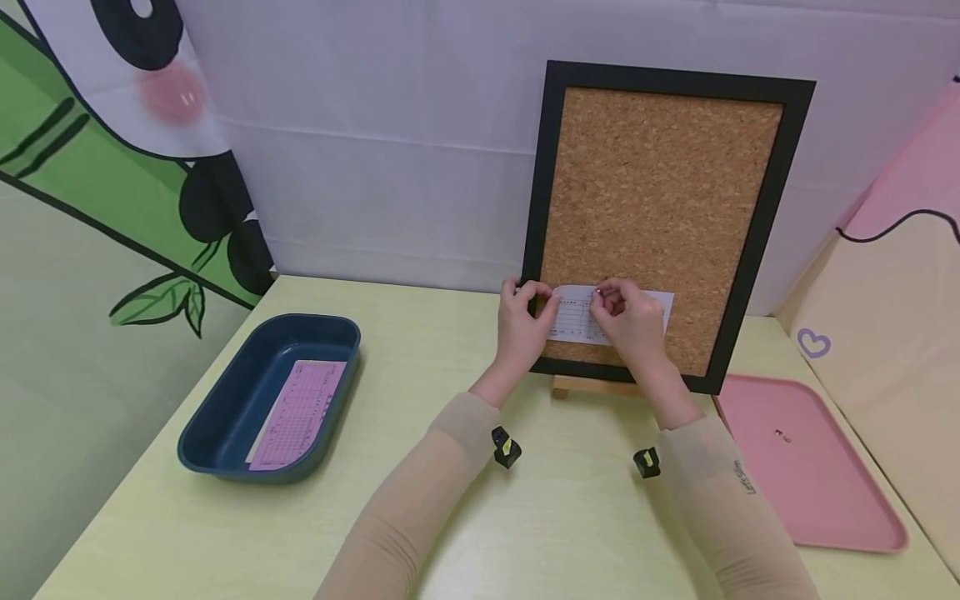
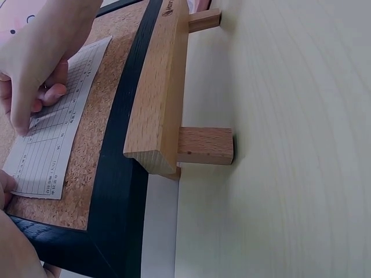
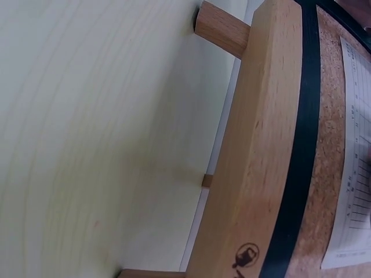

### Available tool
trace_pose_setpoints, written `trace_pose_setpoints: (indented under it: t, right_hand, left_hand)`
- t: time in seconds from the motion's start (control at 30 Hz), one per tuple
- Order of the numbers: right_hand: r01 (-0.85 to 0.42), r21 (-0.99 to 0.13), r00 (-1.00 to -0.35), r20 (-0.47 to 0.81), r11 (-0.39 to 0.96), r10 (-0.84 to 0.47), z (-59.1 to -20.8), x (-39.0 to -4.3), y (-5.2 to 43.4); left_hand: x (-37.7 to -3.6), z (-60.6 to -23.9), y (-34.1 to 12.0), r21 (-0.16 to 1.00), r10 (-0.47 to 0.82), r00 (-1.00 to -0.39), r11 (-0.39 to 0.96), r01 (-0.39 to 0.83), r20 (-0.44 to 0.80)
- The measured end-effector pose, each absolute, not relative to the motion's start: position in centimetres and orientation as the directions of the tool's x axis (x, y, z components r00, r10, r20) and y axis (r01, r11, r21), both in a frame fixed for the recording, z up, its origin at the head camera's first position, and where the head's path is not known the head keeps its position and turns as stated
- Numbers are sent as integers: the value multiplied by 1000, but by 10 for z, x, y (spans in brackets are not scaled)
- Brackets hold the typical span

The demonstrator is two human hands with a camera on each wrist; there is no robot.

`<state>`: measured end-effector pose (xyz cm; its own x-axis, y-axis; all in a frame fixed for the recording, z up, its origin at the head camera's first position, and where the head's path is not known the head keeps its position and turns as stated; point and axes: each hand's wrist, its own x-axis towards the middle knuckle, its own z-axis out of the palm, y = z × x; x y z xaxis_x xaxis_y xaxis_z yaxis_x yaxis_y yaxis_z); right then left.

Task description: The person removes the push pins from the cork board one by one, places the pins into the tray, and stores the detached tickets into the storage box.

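A white printed paper form (image 1: 573, 321) lies flat against the lower part of a cork board (image 1: 660, 192) with a black frame. My left hand (image 1: 519, 329) pinches the form's left edge between thumb and forefinger, beside the frame. Over the upper middle of the paper, my right hand (image 1: 633, 321) has its thumb and forefinger together on what looks like a small pin, mostly hidden by the fingertips. The left wrist view shows the curled right hand (image 2: 46, 58) close on the form (image 2: 64, 127), while the left hand (image 2: 17, 249) is at its near end.
The board leans on a wooden stand (image 2: 159, 92) with short feet on the pale table (image 1: 442, 467). To the left, a dark blue tray (image 1: 202, 421) contains pink printed sheets (image 1: 300, 417). A pink tray (image 1: 817, 492) at right bears several tiny metal pieces (image 1: 782, 435).
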<state>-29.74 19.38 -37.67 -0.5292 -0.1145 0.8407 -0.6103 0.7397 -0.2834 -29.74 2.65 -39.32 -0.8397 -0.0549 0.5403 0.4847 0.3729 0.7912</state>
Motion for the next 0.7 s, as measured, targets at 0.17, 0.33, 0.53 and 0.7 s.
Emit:
trace_pose_setpoints:
  t: [0.17, 0.33, 0.53, 0.7]
  right_hand:
    - [-603, -282, -553, 822, 746, -137, -376, -296, 195]
    - [-599, -262, -546, 825, 756, -147, -376, -296, 194]
    - [-602, -236, -523, 838, 763, -153, -376, -297, 194]
    - [-611, -237, -515, 844, 756, -152, -378, -298, 195]
  left_hand:
    - [-297, -394, 26, 789, -52, -835, 364, 495, 548]
    - [-298, -393, 25, 788, -55, -830, 354, 504, 555]
    - [-298, -393, 26, 791, -55, -832, 352, 501, 552]
    - [-298, -393, 26, 791, -55, -834, 357, 497, 549]
